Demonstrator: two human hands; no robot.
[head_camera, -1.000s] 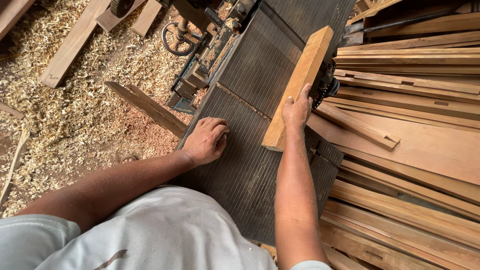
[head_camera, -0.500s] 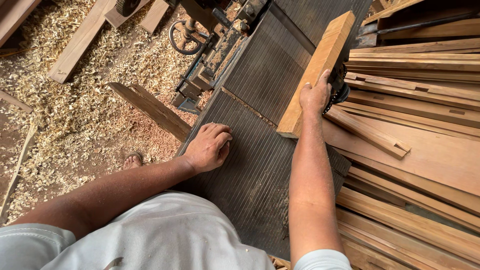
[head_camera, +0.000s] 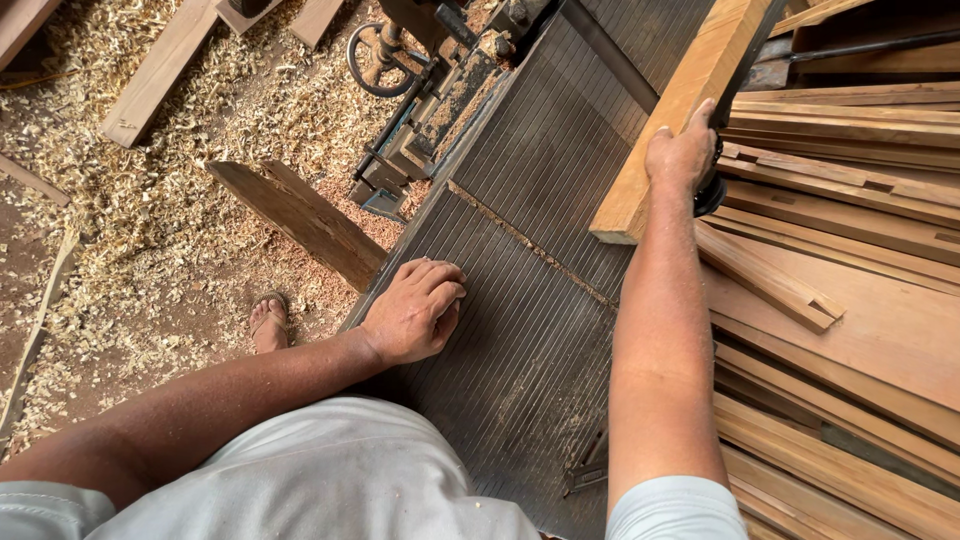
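Observation:
A thick light-coloured wooden beam (head_camera: 690, 95) lies on edge along the right side of a dark ribbed metal machine table (head_camera: 520, 300). My right hand (head_camera: 682, 152) grips the beam from its right side, near its closer end. My left hand (head_camera: 415, 310) rests flat on the table's left edge, fingers loosely curled, holding nothing. A slot across the table (head_camera: 525, 240) runs just in front of the beam's near end.
Stacked wooden planks (head_camera: 850, 230) fill the right side. A dark plank (head_camera: 300, 220) leans by the table's left edge over a floor covered in wood shavings (head_camera: 150, 230). A handwheel (head_camera: 375, 65) sits on the machine's left. My sandalled foot (head_camera: 268, 320) is on the floor.
My right hand has pushed the beam forward along the table, away from me. My left hand has stayed on the table's edge.

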